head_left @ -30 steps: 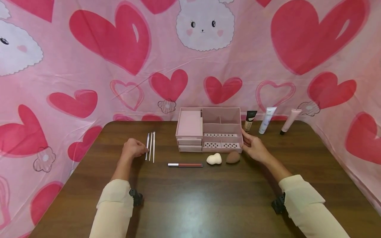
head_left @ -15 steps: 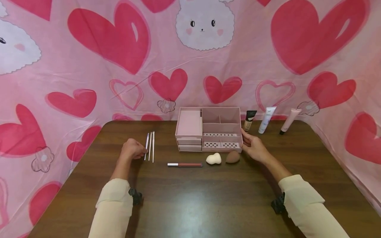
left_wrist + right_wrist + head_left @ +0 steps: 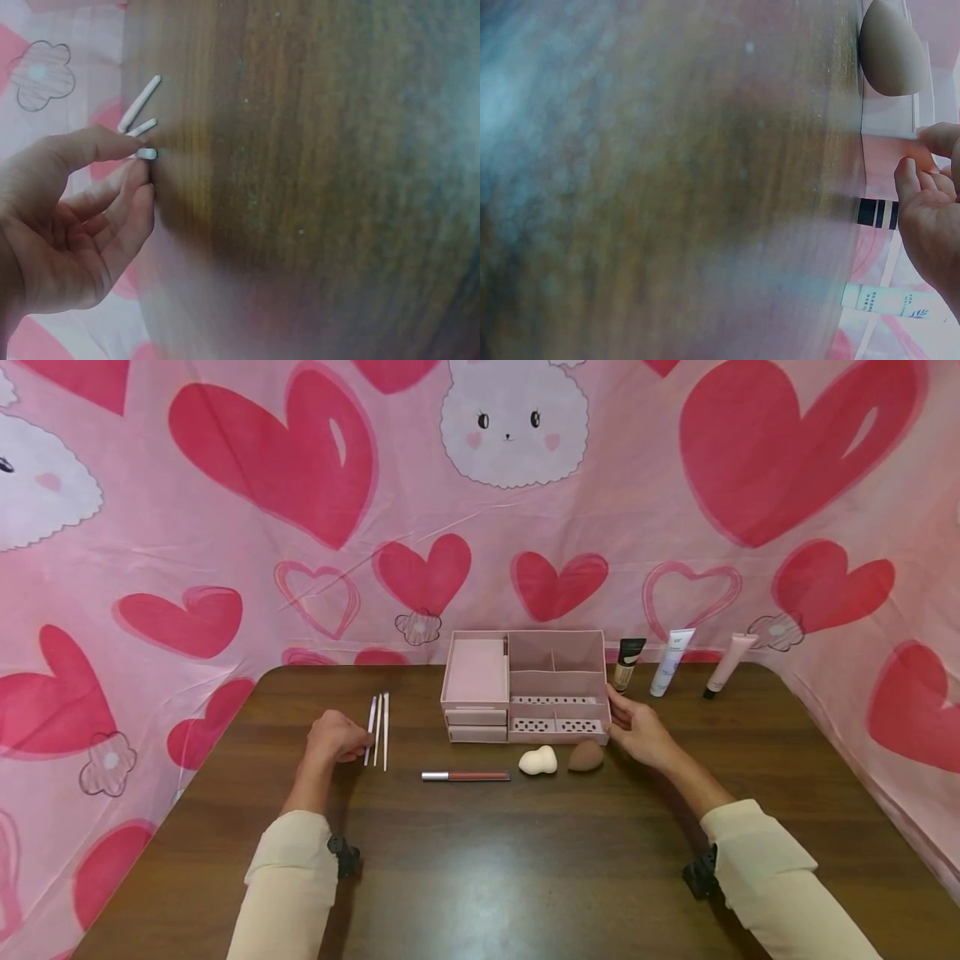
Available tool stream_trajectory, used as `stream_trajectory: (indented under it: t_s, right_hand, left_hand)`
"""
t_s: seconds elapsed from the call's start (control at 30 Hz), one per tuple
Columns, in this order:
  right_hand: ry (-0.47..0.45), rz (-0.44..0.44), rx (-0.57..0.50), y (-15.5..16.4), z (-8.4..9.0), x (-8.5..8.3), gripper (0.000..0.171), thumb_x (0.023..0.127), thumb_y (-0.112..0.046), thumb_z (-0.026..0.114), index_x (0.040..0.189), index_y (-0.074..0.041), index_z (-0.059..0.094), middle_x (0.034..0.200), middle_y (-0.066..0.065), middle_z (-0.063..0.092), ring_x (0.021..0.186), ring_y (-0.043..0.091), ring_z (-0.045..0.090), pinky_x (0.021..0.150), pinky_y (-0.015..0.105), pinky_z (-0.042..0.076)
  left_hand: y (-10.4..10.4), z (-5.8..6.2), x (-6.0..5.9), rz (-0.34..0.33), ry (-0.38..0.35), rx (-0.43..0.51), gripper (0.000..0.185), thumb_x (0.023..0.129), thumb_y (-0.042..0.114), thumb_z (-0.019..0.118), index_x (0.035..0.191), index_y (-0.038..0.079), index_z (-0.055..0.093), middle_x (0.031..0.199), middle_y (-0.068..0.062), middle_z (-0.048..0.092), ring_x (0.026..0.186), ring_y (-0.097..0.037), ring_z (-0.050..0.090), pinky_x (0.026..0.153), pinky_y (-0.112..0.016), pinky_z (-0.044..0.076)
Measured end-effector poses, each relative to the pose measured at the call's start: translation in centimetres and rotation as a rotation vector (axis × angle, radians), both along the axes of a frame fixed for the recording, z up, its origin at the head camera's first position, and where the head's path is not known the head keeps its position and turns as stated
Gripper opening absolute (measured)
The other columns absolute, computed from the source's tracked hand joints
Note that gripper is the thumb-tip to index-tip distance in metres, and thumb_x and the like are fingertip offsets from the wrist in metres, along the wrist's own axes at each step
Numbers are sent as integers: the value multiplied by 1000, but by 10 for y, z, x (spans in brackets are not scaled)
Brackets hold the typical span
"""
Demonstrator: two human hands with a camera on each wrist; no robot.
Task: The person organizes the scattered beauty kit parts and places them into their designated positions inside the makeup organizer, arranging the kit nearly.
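Resting on the table [image 3: 480,860], the left hand [image 3: 335,739] lies just left of three thin white sticks [image 3: 378,731], its fingers loosely curled; in the left wrist view the fingertips [image 3: 142,161] meet the near end of the closest stick [image 3: 147,154], but whether they pinch it or merely touch it I cannot tell; the other two lie side by side just beyond, all pointing away from the person. These sticks look light, stiff and narrow, so they would likely roll or skate on the smooth wood; a pinch of thumb and forefinger near one end, or a nail slid under it, seems the surest hold, and a hard squeeze could perhaps snap one.

The right hand [image 3: 637,731] sits against the right end of the pink organizer [image 3: 525,689], thumb and fingertips on its side wall [image 3: 889,150], fingers fairly straight rather than wrapped round it; it steadies more than grips. That box looks like thin hard plastic, light and apt to slide if pushed, with two small drawers at the left front and open bins behind; its walls or corners are the places to hold.

Just before it lie a cream sponge [image 3: 538,761] and a brown sponge [image 3: 586,756], soft and squashy by the look; a lip gloss [image 3: 465,776] lies to their left; three tubes [image 3: 670,662] stand at the back right, against the heart-print cloth [image 3: 300,527].
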State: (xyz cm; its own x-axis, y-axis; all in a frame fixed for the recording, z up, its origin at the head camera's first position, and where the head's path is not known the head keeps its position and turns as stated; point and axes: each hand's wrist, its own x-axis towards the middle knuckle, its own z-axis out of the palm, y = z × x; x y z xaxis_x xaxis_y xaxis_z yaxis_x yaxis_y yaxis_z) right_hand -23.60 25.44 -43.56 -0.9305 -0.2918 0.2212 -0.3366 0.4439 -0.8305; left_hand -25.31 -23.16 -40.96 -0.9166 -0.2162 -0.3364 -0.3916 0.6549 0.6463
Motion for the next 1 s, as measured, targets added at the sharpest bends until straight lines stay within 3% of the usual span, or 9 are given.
stream_trajectory:
  t_s: [0.5, 0.7, 1.0]
  right_hand:
    - [3, 0, 10, -1, 0, -1, 66, 90, 19, 54, 149, 21, 24, 150, 42, 33, 132, 53, 44, 99, 48, 46]
    - [-11, -2, 10, 0, 1, 0, 66, 91, 18, 54, 150, 20, 24, 150, 42, 33, 134, 51, 42, 101, 44, 47]
    - [-20, -8, -3, -1, 1, 1, 66, 91, 19, 53, 150, 20, 24, 152, 42, 32, 135, 52, 42, 101, 47, 45]
  left_hand:
    - [2, 3, 2, -14, 3, -89, 24, 79, 22, 76, 72, 0, 69, 54, -1, 61, 49, -11, 61, 52, -26, 56]
    - [-2, -3, 2, 1, 3, -2, 19, 78, 17, 74, 67, 2, 69, 53, 0, 62, 49, -9, 61, 52, -26, 57]
    - [-4, -1, 6, 10, -3, 89, 18, 80, 18, 71, 76, 0, 70, 56, 2, 61, 54, -8, 60, 55, -25, 58]
